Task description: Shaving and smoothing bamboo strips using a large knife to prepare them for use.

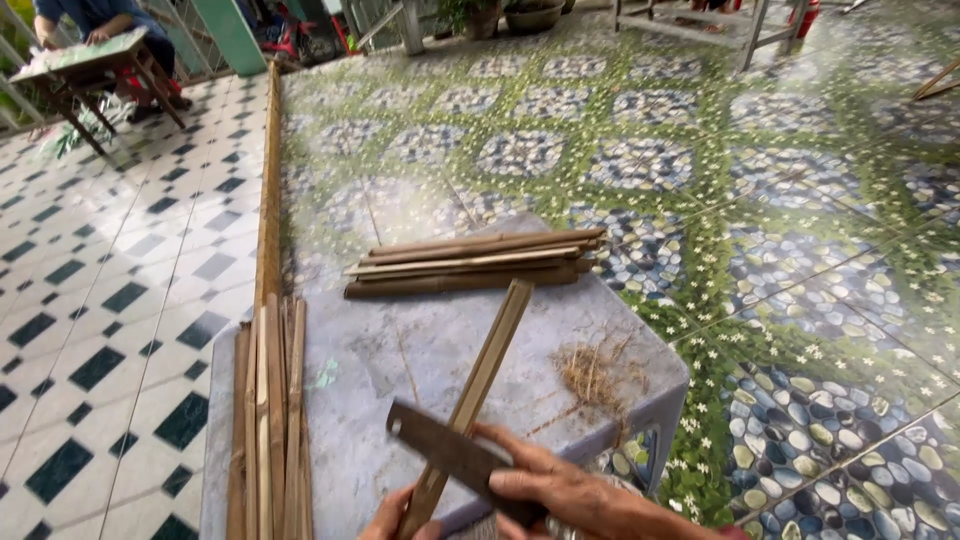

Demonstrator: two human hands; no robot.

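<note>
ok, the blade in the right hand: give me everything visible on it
The blade is a flat, dark grey metal strip, dull and worn-looking, with a squared-off free end pointing up-left. It lies slanted across the bamboo strip, which the left hand grips from below. The right hand wraps its lower end, so any handle is hidden. It sits over the near edge of the grey table. Which edge is sharpened cannot be told.

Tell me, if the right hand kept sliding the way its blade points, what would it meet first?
The right hand holds a flat metal blade pointing up-left across the bamboo strip. Beyond it, probably the bamboo slats along the table's left edge; depth is unclear.
</note>
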